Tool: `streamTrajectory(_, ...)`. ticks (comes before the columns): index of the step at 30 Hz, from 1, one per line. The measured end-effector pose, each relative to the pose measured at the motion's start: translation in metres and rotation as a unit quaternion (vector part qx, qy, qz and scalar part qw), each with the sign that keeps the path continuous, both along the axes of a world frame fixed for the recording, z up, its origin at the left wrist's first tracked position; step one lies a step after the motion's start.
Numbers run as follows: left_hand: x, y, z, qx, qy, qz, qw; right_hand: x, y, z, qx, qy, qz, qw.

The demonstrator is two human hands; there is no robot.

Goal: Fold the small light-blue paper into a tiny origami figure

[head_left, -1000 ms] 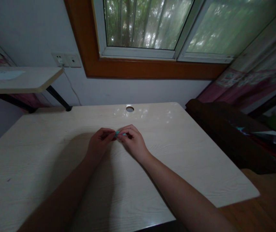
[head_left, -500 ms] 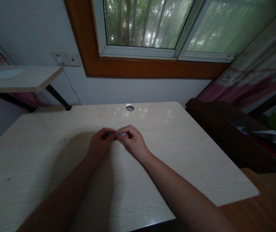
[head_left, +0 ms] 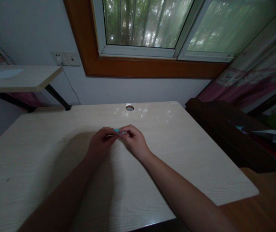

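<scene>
Between my fingertips is a small turquoise piece (head_left: 117,130), thin and mostly covered; it may be folded paper, but its kind cannot be made out. My left hand (head_left: 100,140) pinches its left side with thumb and fingers. From the other side, my right hand (head_left: 134,138) grips it the same way, and the fingertips of both hands nearly meet. Both hands are over the middle of the pale wood-grain table (head_left: 176,161).
A round cable hole (head_left: 129,108) lies near the table's back edge. At the left, a raised shelf (head_left: 31,79) stands on black legs. A window (head_left: 147,29) is behind the table. Dark brown furniture (head_left: 215,129) and a curtain (head_left: 246,77) are at the right.
The fingers have shifted slightly around the turquoise piece. More of its upper face shows by the left fingertips, and the left thumb has moved closer to the right hand.
</scene>
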State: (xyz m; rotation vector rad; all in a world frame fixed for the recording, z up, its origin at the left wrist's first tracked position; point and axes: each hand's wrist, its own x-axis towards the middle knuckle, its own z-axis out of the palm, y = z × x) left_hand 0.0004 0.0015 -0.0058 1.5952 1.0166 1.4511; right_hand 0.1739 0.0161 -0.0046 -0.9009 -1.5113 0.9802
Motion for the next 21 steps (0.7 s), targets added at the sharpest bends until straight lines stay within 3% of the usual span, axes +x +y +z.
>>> streamTrajectory(8,-0.0050,0.0011,-0.0005,-0.008,0.046,0.048,0.998,-0.0015,-0.0022,0.0001,-0.048,0.050,0.017,0.997)
streamTrajectory(21,0.0032,-0.0005,0.0022,-0.066,-0.033,0.051,0.996,-0.0059,-0.0033,0.0039,-0.121,0.109,0.037,0.986)
